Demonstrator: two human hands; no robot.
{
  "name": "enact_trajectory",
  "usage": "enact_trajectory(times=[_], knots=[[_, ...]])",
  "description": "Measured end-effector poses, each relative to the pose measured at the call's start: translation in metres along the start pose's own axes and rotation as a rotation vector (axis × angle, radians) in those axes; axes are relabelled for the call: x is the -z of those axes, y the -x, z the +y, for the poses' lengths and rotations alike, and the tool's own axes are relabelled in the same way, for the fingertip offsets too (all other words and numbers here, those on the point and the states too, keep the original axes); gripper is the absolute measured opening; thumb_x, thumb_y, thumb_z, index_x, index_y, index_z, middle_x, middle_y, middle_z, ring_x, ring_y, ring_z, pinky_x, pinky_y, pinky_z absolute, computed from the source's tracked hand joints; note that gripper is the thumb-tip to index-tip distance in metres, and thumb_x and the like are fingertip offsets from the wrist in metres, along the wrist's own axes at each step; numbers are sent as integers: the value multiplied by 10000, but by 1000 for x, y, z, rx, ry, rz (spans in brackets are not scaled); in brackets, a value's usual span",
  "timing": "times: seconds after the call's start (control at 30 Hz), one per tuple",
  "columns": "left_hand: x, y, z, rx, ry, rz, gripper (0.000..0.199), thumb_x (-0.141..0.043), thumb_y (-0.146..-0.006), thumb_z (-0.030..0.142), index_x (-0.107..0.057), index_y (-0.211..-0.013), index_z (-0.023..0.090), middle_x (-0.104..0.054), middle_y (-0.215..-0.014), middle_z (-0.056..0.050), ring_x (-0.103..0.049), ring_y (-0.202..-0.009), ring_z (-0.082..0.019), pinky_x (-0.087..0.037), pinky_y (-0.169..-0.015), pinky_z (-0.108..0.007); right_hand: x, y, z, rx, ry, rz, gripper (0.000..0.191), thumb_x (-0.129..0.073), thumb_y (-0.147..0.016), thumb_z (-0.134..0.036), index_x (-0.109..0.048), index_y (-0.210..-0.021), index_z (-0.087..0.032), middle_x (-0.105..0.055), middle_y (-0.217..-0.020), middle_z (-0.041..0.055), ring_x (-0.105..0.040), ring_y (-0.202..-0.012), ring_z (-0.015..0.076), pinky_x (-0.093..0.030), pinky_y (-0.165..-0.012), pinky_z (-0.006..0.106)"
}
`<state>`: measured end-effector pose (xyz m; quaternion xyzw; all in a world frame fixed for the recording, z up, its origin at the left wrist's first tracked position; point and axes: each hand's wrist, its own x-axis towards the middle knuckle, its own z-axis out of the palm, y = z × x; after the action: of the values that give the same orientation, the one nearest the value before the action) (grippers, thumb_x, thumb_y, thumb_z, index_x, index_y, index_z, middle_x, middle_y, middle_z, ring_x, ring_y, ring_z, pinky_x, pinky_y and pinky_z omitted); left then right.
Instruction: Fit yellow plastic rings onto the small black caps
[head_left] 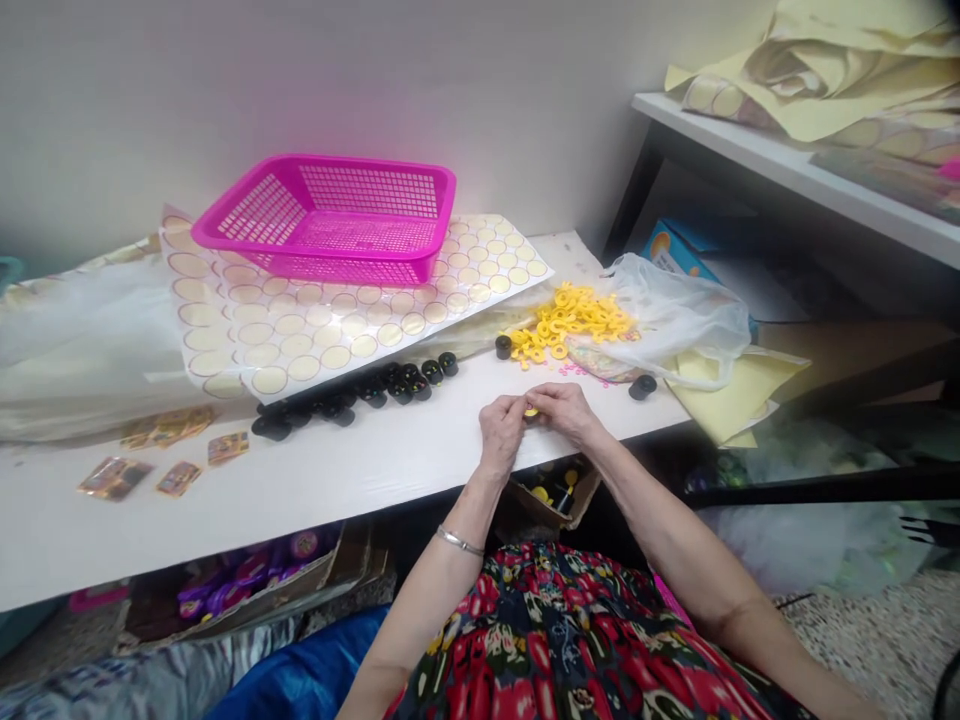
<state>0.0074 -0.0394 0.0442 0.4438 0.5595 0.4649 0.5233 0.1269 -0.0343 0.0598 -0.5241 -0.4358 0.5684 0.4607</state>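
Observation:
My left hand (502,430) and my right hand (566,410) meet above the table's front edge, fingers pinched together. Between the fingertips is a small round yellow piece (531,411), its lower side dark; the fingers cover most of it. Beyond the hands lies a heap of yellow plastic rings (574,318), with tiny pink pieces (574,370) scattered by it. One black cap (503,347) stands at the heap's left side, another black cap (643,387) to the right of my hands. A row of several black caps (373,391) runs off to the left.
A pink basket (322,268) rests on sticker sheets (420,322) at the back. Small printed packets (115,478) lie on the left. A plastic bag (675,310) sits at the right, below a raised shelf (795,165). Cardboard boxes (330,575) stand under the table.

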Motion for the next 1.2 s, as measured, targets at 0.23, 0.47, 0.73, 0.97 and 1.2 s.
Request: enact_trajectory(times=[0.23, 0.47, 0.73, 0.97, 1.2], knots=[[-5, -7, -6, 126, 134, 16, 246, -628, -639, 347, -639, -690, 107, -509, -424, 30, -410, -359, -61, -295, -352, -182, -10, -8, 4, -283, -147, 125, 130, -647, -605, -225, -554, -581, -138, -549, -453, -4, -436, -307, 61, -285, -278, 162], [-3, -7, -7, 120, 91, -1, 275, -613, -665, 388, -639, -692, 116, -495, -413, 38, -396, -351, -57, -293, -353, -178, -12, -10, 5, -255, -109, 142, 176, -657, -638, -239, -531, -564, -142, -518, -387, -17, -425, -279, 64, -294, -259, 152], [1, -3, -10, 25, 61, -53, 361, -545, -730, 465, -637, -817, 128, -465, -427, 54, -388, -374, -54, -305, -396, -178, 1, 2, 7, -216, -307, 17, 329, -689, -634, -443, -582, -721, -144, -605, -564, 10, -538, -417, 80, -441, -391, 188], [5, 1, -7, -87, 3, -217, 380, -678, -617, 317, -635, -951, 142, -565, -598, 38, -464, -517, -67, -378, -510, -187, -4, 7, 14, 19, -110, 199, 236, -719, -553, -325, -562, -555, -149, -484, -412, -59, -350, -353, 37, -255, -348, 175], [0, 10, -1, -148, 88, -208, 338, -752, -537, 299, -633, -807, 135, -603, -699, 15, -529, -654, -96, -436, -642, -216, 6, 24, 11, 48, -382, 151, 294, -668, -654, -429, -644, -768, -160, -573, -555, -31, -433, -417, 53, -324, -405, 188]])
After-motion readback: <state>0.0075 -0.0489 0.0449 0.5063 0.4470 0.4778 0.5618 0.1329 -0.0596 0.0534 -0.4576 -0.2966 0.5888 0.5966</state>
